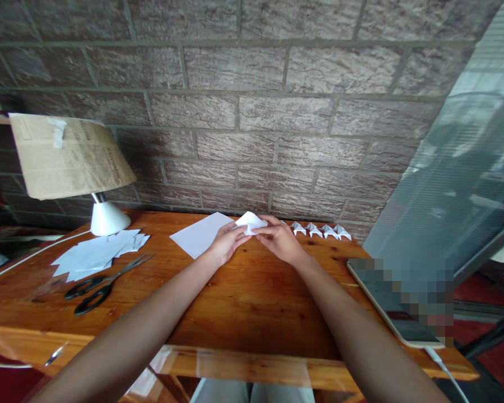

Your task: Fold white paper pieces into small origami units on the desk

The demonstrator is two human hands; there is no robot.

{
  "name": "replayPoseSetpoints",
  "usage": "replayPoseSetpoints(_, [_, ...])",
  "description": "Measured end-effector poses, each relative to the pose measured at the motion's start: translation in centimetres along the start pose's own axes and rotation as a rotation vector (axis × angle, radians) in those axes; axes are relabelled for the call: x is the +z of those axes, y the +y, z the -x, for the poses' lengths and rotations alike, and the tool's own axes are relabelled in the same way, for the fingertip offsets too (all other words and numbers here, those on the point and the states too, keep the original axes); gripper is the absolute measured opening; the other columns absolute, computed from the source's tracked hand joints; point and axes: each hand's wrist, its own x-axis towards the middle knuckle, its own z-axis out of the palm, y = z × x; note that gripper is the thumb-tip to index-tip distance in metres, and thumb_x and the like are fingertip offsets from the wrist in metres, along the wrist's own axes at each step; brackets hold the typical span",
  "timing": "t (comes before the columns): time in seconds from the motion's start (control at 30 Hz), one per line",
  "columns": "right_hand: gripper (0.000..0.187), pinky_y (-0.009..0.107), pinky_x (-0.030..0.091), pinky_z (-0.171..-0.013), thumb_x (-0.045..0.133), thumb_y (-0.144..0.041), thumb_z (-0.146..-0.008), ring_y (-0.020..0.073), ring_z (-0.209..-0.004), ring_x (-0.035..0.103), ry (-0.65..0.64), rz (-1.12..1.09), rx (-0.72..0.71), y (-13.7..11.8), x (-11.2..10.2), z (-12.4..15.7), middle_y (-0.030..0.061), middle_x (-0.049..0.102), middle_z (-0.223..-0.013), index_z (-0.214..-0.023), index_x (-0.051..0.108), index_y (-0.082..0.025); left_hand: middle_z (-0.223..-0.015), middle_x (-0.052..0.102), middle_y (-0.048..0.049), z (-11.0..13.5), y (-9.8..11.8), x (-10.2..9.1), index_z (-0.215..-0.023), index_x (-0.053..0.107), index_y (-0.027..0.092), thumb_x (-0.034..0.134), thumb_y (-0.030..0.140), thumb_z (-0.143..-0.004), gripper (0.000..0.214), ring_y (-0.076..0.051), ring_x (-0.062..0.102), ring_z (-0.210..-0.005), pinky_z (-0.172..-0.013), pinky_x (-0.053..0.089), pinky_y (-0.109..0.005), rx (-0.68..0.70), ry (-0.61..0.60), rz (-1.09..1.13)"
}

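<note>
Both hands meet above the table's middle, around a small folded piece of white paper (pixel 248 219). My left hand (pixel 227 243) pinches its lower left side between thumb and fingers. On the right side, my right hand (pixel 278 238) grips it with thumb below and index finger at the upper edge. Part of the folds is covered by the fingers. Behind my left hand lies a flat white sheet (pixel 199 235). Beyond my right hand, several small folded paper shapes (pixel 314 229) stand in a row along the wall side.
Black-handled scissors (pixel 105 284) lie at the left beside a pile of white paper pieces (pixel 96 253). A lamp (pixel 109 215) stands behind them. A tablet (pixel 397 305) with a white cable (pixel 445 372) rests at the right edge of the wooden table (pixel 252 313). A brick wall (pixel 256 112) rises behind.
</note>
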Motion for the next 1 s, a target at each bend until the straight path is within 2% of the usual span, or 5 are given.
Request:
replayPoseSetpoints(0.4, [0.029,0.036,0.049,-0.093,0.054,-0.016,-0.087,0.0201,-0.106,0.063,-0.068,0.029,-0.007,-1.0,-0.2,0.0,0.0070,0.063,-0.119,-0.108,0.071,-0.027,-0.088,0.074,-0.0070,0.0,-0.2,-0.1,-0.084,0.073,0.013,0.086,0.023,-0.057,0.032,-0.015,0.067,-0.084,-0.087,0.053,-0.031,-0.020,-0.019,-0.013])
replayPoseSetpoints(0.57, [0.050,0.031,0.056,-0.076,0.061,-0.029,-0.084,0.0175,-0.090,0.068,0.059,-0.228,0.233,-1.2,0.0,-0.2,0.0083,0.064,-0.118,-0.132,0.046,-0.026,-0.090,0.074,-0.0051,0.1,0.0,0.1,-0.085,0.072,0.015,0.085,0.015,-0.054,0.034,-0.012,0.066,-0.082,-0.083,0.051,-0.025,-0.044,0.055,0.008])
replayPoseSetpoints(0.7, [0.073,0.030,0.058,-0.070,0.072,-0.040,-0.074,0.0181,-0.087,0.069,0.113,-0.486,0.439,-1.0,1.3,-0.2,0.0083,0.068,-0.109,-0.137,0.038,-0.024,-0.090,0.074,-0.0052,0.6,0.1,0.5,-0.089,0.071,0.016,0.084,0.012,-0.054,0.037,-0.014,0.067,-0.085,-0.087,0.051,-0.028,-0.019,-0.012,0.040])
replayPoseSetpoints(0.87, [0.050,0.030,0.061,-0.068,0.068,-0.041,-0.078,0.0182,-0.085,0.070,-0.008,-0.686,0.552,-1.2,2.9,-0.1,0.0068,0.071,-0.097,-0.121,0.056,-0.019,-0.088,0.073,-0.0041,0.8,0.2,0.7,-0.088,0.070,0.016,0.082,0.013,-0.053,0.038,-0.015,0.066,-0.083,-0.087,0.052,-0.032,-0.021,0.012,0.025])
replayPoseSetpoints(1.0, [0.038,0.031,0.062,-0.067,0.066,-0.031,-0.081,0.0170,-0.080,0.071,0.026,-0.659,0.571,-1.0,3.0,-0.1,0.0047,0.072,-0.097,-0.117,0.060,-0.022,-0.088,0.073,-0.0045,0.7,0.6,0.6,-0.087,0.072,0.017,0.080,0.021,-0.058,0.031,-0.015,0.065,-0.080,-0.078,0.051,-0.028,-0.044,0.036,-0.070])
